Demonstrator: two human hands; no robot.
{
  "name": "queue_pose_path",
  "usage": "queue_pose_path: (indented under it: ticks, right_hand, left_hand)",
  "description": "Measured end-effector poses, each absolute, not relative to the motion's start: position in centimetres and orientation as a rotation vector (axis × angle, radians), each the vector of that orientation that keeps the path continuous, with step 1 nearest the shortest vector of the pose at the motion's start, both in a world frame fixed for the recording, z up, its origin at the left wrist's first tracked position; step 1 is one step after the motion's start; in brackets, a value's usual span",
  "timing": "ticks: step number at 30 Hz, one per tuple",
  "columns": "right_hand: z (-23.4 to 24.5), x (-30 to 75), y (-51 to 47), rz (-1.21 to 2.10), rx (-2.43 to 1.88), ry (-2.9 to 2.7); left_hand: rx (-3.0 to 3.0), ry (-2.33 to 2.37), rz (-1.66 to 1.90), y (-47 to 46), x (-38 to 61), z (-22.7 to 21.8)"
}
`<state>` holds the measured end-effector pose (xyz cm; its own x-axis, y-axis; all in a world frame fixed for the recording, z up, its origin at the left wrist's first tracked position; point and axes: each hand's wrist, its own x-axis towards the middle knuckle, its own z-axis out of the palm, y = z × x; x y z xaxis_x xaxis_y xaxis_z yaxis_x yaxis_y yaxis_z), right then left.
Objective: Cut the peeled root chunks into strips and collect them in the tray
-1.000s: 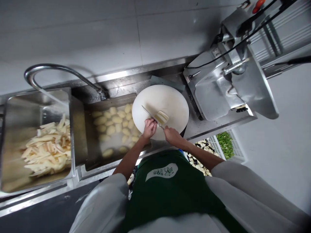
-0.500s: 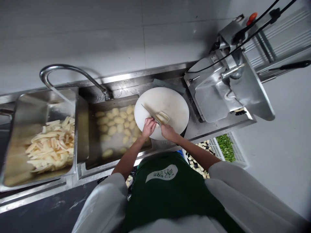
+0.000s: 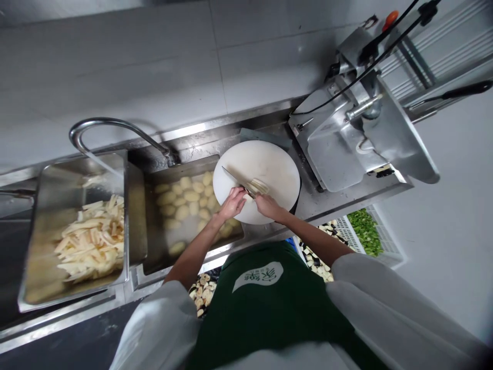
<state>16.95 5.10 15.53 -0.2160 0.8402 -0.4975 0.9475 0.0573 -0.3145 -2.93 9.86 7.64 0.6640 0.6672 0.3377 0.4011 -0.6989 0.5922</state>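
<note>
Head camera: my right hand (image 3: 268, 206) grips the knife (image 3: 235, 177) over the round board (image 3: 279, 163). Cut slices (image 3: 259, 185) lie by the knife; my left hand (image 3: 233, 203) holds a pale bit (image 3: 248, 198) that seems not cut yet.

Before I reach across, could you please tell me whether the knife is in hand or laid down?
In hand: the right hand grips one end of the knife, which juts out over the board.
</note>
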Motion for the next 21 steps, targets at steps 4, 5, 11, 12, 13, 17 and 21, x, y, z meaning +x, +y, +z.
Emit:
queue_pose_path:
  ticks: [4,5,11,12,13,17,21]
  right_hand:
    - [15.7,19.1,6.3,-0.96,1.836,2.128]
    - [15.7,19.8,6.3,-0.959,1.857,2.111]
    - [15.5,21.2,3.7,-0.887,2.04,2.005]
    - [15.4,20.8,3.0,-0.886,2.041,2.008]
    - [15.4,20.3,2.4,-0.889,2.034,2.009]
    - [15.4,18.5,0.7,-0.923,1.99,1.966]
    - [15.5,17.9,0.4,-0.948,1.971,1.941]
  left_hand:
    - [2.518,0.811,0.552,10.9,-3.6,9.0]
    - [2.527,0.802,0.503,10.9,-3.7,9.2]
    - [2.04,1.34,0.78,8.0,-1.4,8.4]
    - [1.928,1.416,0.859,7.3,-0.5,8.1]
    - [1.839,1.449,0.926,6.7,0.3,7.7]
    - [1.761,1.36,1.098,5.5,2.3,6.7]
    - [1.955,1.302,1.175,6.0,1.8,5.6]
